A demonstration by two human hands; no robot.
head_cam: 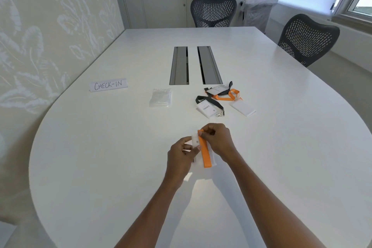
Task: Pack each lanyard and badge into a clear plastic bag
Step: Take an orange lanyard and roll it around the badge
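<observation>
Both hands meet over the middle of the white table (100, 167). My left hand (181, 157) grips a white badge (195, 140) by its left side. My right hand (218, 141) pinches the top of a folded orange lanyard (205, 155) that lies along the badge. Whether a clear bag wraps them I cannot tell. A stack of clear plastic bags (161, 97) lies farther back, to the left. To the right rest a black lanyard with a badge (208, 108), an orange lanyard (225, 95) tangled with another badge and black strap, and a plain white badge (242, 107).
A paper sign reading CHECK-IN (108, 85) lies at the left. Two grey cable hatches (196, 65) run down the table's centre. Two dark mesh chairs (213, 12) stand at the far end and the right side. A wall borders the left.
</observation>
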